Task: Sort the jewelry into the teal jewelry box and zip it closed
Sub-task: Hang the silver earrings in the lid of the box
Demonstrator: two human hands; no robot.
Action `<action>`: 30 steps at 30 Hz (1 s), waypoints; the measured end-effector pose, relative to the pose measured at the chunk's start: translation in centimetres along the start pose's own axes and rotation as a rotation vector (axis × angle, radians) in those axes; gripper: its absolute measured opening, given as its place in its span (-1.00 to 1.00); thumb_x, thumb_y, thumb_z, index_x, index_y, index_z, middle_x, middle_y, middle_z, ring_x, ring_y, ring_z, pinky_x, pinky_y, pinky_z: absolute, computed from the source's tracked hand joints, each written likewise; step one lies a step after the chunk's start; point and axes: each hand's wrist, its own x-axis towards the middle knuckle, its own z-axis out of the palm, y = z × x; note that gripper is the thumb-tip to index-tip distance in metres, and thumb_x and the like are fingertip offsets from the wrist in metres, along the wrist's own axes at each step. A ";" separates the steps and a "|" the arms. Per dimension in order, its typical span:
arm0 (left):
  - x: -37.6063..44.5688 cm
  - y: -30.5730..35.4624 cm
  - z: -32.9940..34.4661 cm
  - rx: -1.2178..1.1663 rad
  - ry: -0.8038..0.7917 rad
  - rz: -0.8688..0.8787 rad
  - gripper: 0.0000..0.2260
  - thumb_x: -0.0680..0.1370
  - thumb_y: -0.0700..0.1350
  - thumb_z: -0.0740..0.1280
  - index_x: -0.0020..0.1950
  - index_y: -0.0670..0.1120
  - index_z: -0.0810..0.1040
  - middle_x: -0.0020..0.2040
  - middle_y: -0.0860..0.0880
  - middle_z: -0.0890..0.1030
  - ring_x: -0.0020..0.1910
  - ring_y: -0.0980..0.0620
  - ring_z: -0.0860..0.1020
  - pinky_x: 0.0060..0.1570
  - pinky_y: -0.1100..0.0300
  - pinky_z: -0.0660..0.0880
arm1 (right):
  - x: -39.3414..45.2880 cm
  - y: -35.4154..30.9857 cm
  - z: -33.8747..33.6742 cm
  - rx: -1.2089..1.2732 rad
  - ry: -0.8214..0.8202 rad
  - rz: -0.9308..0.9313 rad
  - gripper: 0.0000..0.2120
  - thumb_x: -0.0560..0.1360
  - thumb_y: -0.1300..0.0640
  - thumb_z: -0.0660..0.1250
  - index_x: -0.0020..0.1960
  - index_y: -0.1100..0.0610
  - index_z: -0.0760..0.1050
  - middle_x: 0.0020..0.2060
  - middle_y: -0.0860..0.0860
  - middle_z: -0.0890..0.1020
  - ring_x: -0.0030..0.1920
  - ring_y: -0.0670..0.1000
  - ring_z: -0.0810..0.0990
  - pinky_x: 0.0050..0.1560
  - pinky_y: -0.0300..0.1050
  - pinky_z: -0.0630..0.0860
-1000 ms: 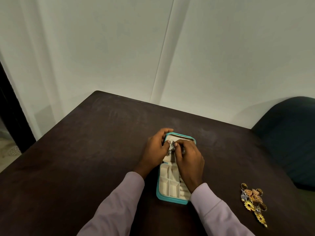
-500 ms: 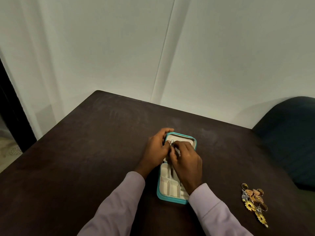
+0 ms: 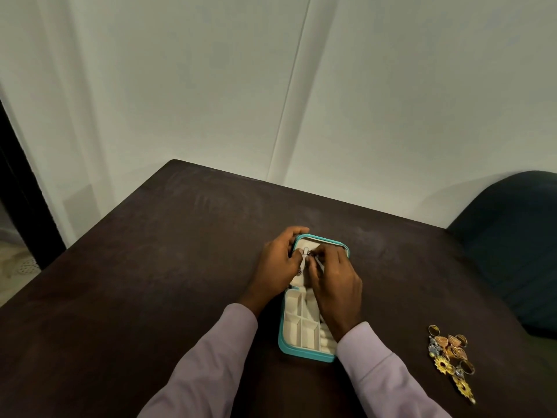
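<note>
While the left hand (image 3: 278,260) is still bracing the open teal box (image 3: 310,349) mid-table, the right hand (image 3: 334,276) is edging farther up the lid half, fingertips still pinching a small silver piece (image 3: 306,253); pile (image 3: 449,356) untouched.

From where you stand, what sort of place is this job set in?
Probably a plain room at home or in an office, not a workshop: a dark table pushed against a bare pale wall, a dark upholstered chair on the right, and a doorway to the left.
</note>
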 end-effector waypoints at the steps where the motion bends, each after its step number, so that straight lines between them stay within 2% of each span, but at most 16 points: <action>1: 0.0 0.1 0.0 -0.002 -0.005 -0.004 -0.65 0.53 -0.33 0.25 0.26 -0.04 0.45 0.12 -0.04 0.59 0.06 0.08 0.59 0.00 0.17 0.59 | 0.0 0.0 0.0 -0.001 -0.002 0.006 -0.86 0.45 0.15 0.40 -0.03 0.17 0.51 -0.14 0.07 0.63 -0.17 0.05 0.63 -0.23 -0.24 0.45; 8: 0.0 0.0 0.0 0.000 -0.007 -0.012 -0.65 0.53 -0.32 0.25 0.27 -0.03 0.45 0.12 -0.02 0.58 0.06 0.09 0.59 -0.03 0.20 0.59 | -0.3 0.2 -0.5 -0.014 -0.036 0.030 -0.87 0.47 0.08 0.39 -0.05 0.13 0.57 -0.13 0.02 0.65 -0.13 0.01 0.63 -0.19 -0.24 0.44; 14: -0.1 0.0 0.0 0.002 0.005 0.009 -0.65 0.52 -0.33 0.25 0.25 -0.02 0.46 0.09 0.00 0.59 0.05 0.12 0.59 0.00 0.25 0.57 | 0.0 0.0 -0.7 0.091 -0.068 0.107 -0.89 0.53 0.13 0.28 -0.04 0.12 0.57 -0.10 -0.01 0.65 -0.12 -0.05 0.60 -0.17 -0.35 0.37; 20: -0.1 0.1 -0.1 -0.002 -0.003 0.005 -0.62 0.50 -0.36 0.26 0.25 -0.04 0.46 0.02 0.06 0.58 0.00 0.18 0.59 -0.02 0.29 0.56 | 0.6 -0.1 -0.3 0.192 -0.137 0.209 -0.83 0.59 0.11 0.17 -0.03 0.13 0.51 -0.09 0.00 0.62 -0.11 -0.04 0.57 -0.14 -0.19 0.48; 23: -0.1 0.1 -0.1 0.006 -0.026 -0.014 -0.60 0.49 -0.34 0.29 0.27 -0.02 0.44 0.03 0.06 0.57 0.00 0.17 0.59 -0.02 0.26 0.57 | 0.7 0.0 -0.2 0.131 -0.103 0.247 -0.87 0.57 0.10 0.21 -0.04 0.11 0.51 -0.10 0.00 0.63 -0.13 0.00 0.59 -0.20 -0.13 0.50; 26: -0.1 0.2 -0.1 0.007 -0.029 -0.010 -0.60 0.48 -0.30 0.34 0.29 -0.03 0.43 0.04 0.06 0.57 0.00 0.18 0.58 -0.03 0.30 0.56 | 0.6 0.1 -0.3 0.131 -0.065 0.283 -0.96 0.53 0.11 0.27 -0.05 0.07 0.47 -0.12 -0.02 0.63 -0.14 -0.02 0.59 -0.24 -0.17 0.49; 30: -0.1 0.1 0.0 -0.003 -0.030 -0.010 -0.60 0.47 -0.28 0.36 0.28 -0.02 0.43 0.04 0.06 0.58 -0.01 0.22 0.58 -0.05 0.33 0.55 | 0.6 0.4 -0.5 0.129 -0.052 0.251 -0.95 0.50 0.12 0.31 -0.09 0.09 0.52 -0.15 -0.01 0.62 -0.16 -0.03 0.59 -0.23 -0.22 0.47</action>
